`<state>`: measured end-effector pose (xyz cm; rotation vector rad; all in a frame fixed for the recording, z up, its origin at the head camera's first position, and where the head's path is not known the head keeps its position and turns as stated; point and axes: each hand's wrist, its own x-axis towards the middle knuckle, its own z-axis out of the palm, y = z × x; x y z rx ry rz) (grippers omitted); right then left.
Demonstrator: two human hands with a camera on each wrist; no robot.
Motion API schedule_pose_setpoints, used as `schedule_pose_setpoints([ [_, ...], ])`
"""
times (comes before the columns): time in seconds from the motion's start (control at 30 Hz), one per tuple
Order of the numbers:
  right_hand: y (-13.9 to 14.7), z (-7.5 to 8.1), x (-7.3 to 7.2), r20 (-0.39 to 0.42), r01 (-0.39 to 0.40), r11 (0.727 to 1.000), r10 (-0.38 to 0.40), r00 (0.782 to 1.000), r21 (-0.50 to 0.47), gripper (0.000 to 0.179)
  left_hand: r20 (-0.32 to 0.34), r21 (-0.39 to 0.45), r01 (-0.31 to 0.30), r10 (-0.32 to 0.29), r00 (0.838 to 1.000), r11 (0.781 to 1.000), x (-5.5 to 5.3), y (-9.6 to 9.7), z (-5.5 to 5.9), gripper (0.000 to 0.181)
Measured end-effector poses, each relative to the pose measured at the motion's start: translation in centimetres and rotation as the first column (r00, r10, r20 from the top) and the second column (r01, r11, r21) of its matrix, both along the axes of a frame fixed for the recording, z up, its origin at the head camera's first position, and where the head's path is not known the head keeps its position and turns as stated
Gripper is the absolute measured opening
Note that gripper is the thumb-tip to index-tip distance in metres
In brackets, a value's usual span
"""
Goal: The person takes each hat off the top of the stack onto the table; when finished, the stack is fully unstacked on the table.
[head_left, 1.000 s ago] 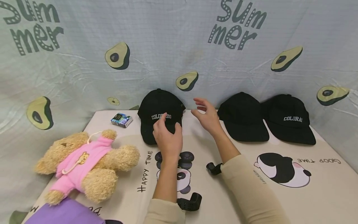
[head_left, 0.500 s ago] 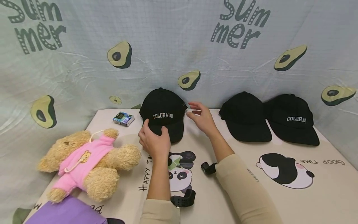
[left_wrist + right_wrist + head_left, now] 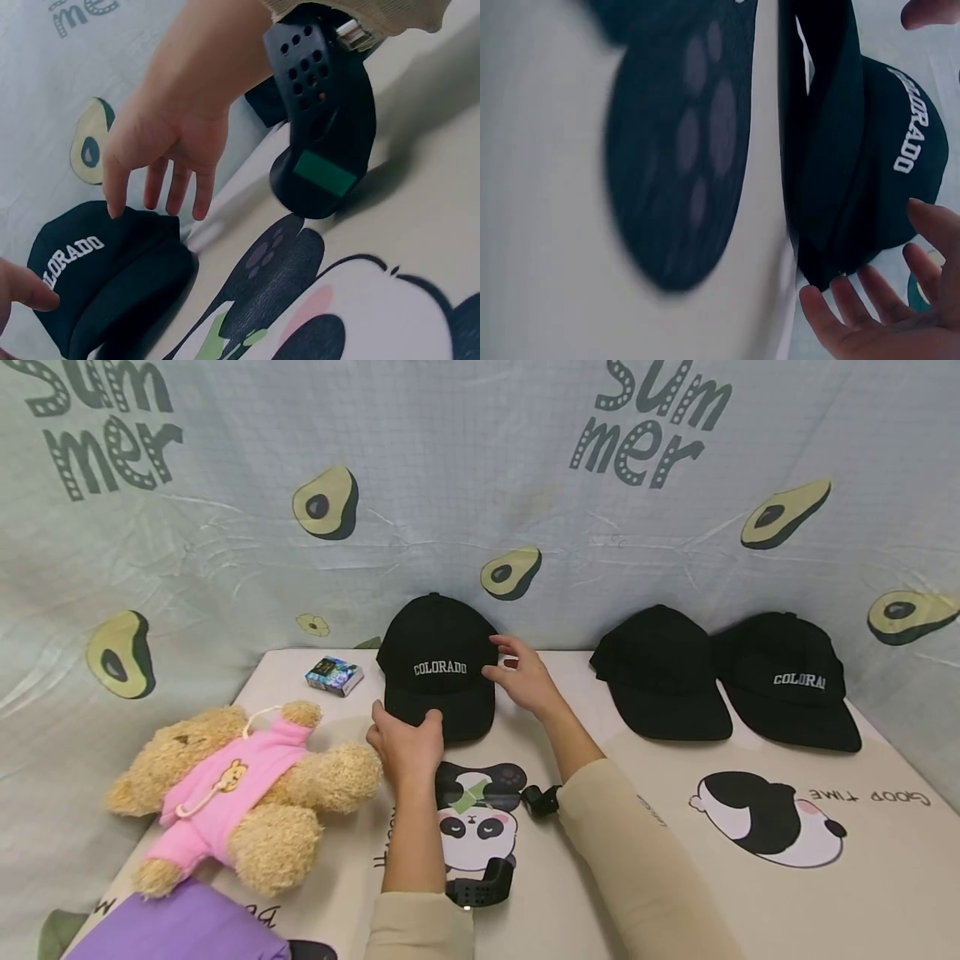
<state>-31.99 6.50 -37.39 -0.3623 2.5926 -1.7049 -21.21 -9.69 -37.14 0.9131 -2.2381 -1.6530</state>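
Note:
A black baseball cap (image 3: 437, 639) with white COLORADO lettering stands against the back cloth. My left hand (image 3: 408, 747) is at the left side of its brim, thumb in front of the brim; whether it touches the cap I cannot tell. Beside the cap's right side is my right hand (image 3: 527, 675), fingers spread and pointing at the crown. In the right wrist view, the right hand (image 3: 900, 315) has its fingertips close to the cap (image 3: 885, 150), with nothing in its grasp. The left wrist view shows the left thumb (image 3: 26, 289) in front of the cap (image 3: 112, 262).
Two more black caps, one plain (image 3: 660, 677) and one lettered (image 3: 795, 668), sit side by side at the back right. A small blue patterned box (image 3: 334, 676) lies left of the cap. Nearer are a teddy bear (image 3: 247, 793) in pink and a purple item (image 3: 180, 927).
My left hand has moved left and down from in front of the cap to its brim's left side. The right hand has moved left, up to the cap's right side.

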Motion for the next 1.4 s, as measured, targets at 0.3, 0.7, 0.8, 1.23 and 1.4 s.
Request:
schedule_pose_setpoints([
  [0.3,-1.1,0.0,-0.3,-0.003,-0.001,1.0,0.0,1.0,-0.026,0.063,0.026,0.014,0.052,-0.052,0.998,0.999,-0.3,-0.7,-0.3,0.089],
  [0.7,-1.3,0.2,0.1,0.011,0.025,0.995,-0.024,1.0,-0.101,0.059,0.034,-0.031,0.012,-0.011,0.999,0.999,-0.5,-0.8,-0.6,0.089],
  [0.8,-1.2,0.2,0.2,0.012,0.038,0.992,-0.037,0.999,-0.117,0.059,0.032,-0.021,0.019,-0.019,0.999,1.0,-0.5,-0.7,-0.7,0.088],
  [1.23,-1.0,0.9,0.8,-0.058,0.057,0.981,-0.069,0.996,-0.184,0.06,-0.041,0.002,-0.019,0.019,0.999,1.0,-0.4,-0.2,-0.1,0.083],
  [1.4,-0.7,1.5,1.0,-0.075,0.069,0.977,-0.086,0.993,-0.2,0.06,-0.072,-0.028,-0.031,0.029,0.997,0.999,-0.4,0.2,0.3,0.082],
])
